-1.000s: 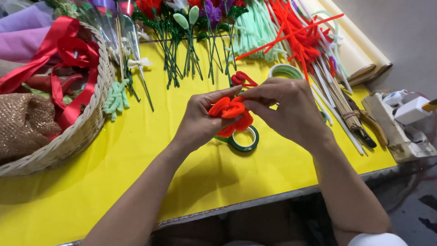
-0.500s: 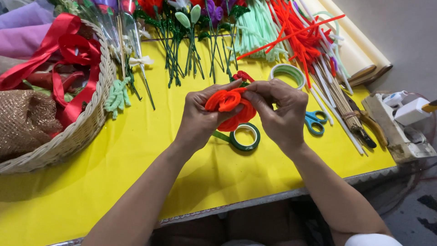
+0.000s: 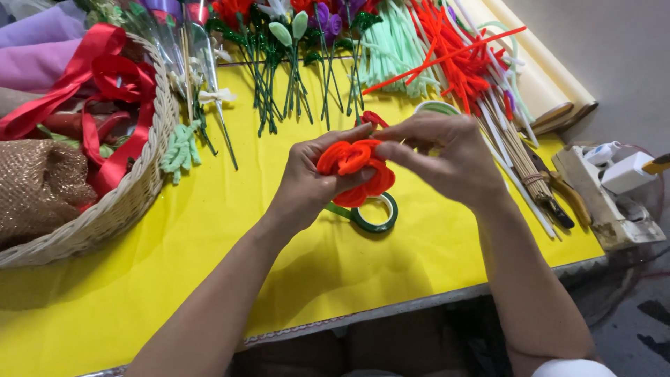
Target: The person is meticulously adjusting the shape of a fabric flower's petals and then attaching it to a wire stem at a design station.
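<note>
Both hands closed on 1 red pipe-cleaner flower [image 3: 354,173], held above the yellow table [image 3: 209,230].

Your left hand [image 3: 307,183] cups it from below; your right hand [image 3: 447,157] pinches its top edge with fingertips. Judged light, soft, easily crushed: grip the coiled base, not the petals. A green tape roll [image 3: 375,213] lies directly beneath; wicker basket [image 3: 118,209] left, loose red stems [image 3: 453,56] beyond.

We are holding a coiled pipe-cleaner flower [image 3: 354,173] between our left hand [image 3: 307,183] and right hand [image 3: 453,157], above a tape roll [image 3: 375,213] lying on the table [image 3: 209,237]. A basket [image 3: 132,195] is sitting left; loose pipe cleaners [image 3: 453,52] are lying behind.
</note>
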